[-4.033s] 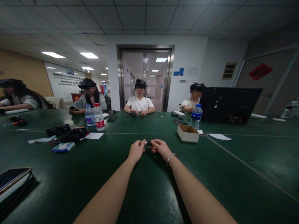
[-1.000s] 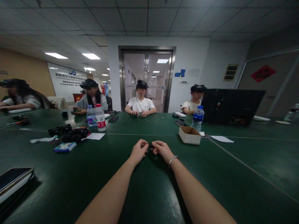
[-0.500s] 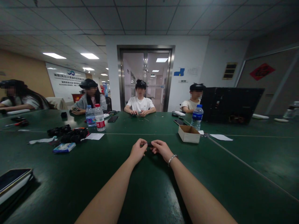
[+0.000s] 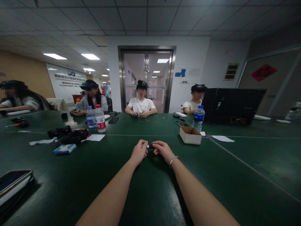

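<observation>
Between my hands, just above the green table, is a small dark object (image 4: 150, 146) with a shiny silver part towards its left end. Its exact kind is too small to tell. My left hand (image 4: 139, 153) pinches the silver end with thumb and fingers. The dark end is gripped by my right hand (image 4: 164, 151), which has a silvery bracelet (image 4: 173, 161) at the wrist. Fingers hide much of the object on both sides.
An open cardboard box (image 4: 190, 138) stands ahead to the right, with a water bottle (image 4: 198, 118) behind it. Two bottles, black gear (image 4: 74, 136) and a blue-white packet (image 4: 65, 149) are on the left. A phone (image 4: 14, 182) lies near left. Several people sit across the table.
A shiny silver part of the object now shows beside my left fingertips, where it looked all dark before. Both hands stay in nearly the same place.
</observation>
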Demonstrator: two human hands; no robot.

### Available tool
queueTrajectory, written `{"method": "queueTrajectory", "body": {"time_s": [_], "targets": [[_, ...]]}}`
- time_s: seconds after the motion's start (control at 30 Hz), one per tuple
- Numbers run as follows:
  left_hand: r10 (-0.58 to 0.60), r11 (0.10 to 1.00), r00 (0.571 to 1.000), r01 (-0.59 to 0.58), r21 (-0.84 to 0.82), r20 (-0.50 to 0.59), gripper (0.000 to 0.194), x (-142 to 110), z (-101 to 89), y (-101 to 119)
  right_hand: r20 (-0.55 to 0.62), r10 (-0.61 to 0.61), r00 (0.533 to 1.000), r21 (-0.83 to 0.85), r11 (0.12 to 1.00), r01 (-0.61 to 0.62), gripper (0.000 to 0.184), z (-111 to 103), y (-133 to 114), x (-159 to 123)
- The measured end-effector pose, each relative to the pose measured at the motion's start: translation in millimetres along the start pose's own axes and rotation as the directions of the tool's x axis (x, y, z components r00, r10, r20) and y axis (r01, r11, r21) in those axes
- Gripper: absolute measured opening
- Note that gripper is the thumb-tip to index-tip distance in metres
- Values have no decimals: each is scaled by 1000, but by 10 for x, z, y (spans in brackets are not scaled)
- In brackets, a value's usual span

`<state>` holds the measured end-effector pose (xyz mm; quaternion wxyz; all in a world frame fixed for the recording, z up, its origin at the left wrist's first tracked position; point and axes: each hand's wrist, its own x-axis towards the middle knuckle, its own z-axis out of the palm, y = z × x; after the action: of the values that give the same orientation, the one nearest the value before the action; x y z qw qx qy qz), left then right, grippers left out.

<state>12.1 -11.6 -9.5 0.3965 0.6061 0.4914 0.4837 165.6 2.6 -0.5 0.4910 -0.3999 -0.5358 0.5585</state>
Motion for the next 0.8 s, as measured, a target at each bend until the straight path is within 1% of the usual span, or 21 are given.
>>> {"method": "queueTrajectory", "body": {"time_s": [0.1,0.2,0.3,0.4,0.53,0.67,0.8], "targets": [[-8,1000,1000,8,18,-1,23,17,-10,-16,-5,-10,1000,2,1000,10,8,-2,-1,-4],[-7,1000,1000,6,28,11,19,27,-18,-38,5,-15,1000,-4,1000,15,9,-1,-8,-14],[-9,1000,999,8,25,33,25,14,-19,-29,17,-11,1000,-19,1000,11,10,1,-17,-21],[-13,999,1000,12,44,28,31,-5,-17,-7,10,-6,1000,-15,1000,6,10,-5,-13,-14],[-5,999,1000,4,47,14,31,-6,-17,-14,8,-7,1000,-14,1000,7,10,-17,11,2],[22,999,999,-24,45,48,26,-6,-14,-19,14,-5,1000,-24,1000,5,9,-11,11,1],[-2,999,999,0,49,32,30,-10,-2,-4,0,4,1000,-15,1000,-4,8,3,-7,-5]]}}
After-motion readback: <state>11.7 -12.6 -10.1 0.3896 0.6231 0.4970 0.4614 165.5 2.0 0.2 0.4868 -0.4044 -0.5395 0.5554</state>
